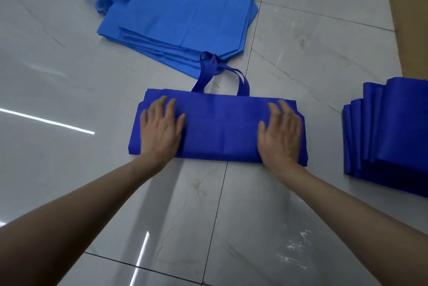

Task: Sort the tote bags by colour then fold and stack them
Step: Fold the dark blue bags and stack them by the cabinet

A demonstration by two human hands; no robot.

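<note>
Item: dark blue tote bag (220,123), folded, laid flat on tiled floor (69,77). Left hand (159,128) and right hand (281,133) pressed on opposite ends, fingers (162,105) straight, slightly spread. Light blue stack (180,12) beyond; dark blue stack (391,128) at right.

dark stack (393,128) is running off the right edge | light stack (185,8) is being clipped by the top edge | left hand (159,126) and right hand (281,130) are covering both ends of the bag (220,123) | right hand is blurring slightly
</note>
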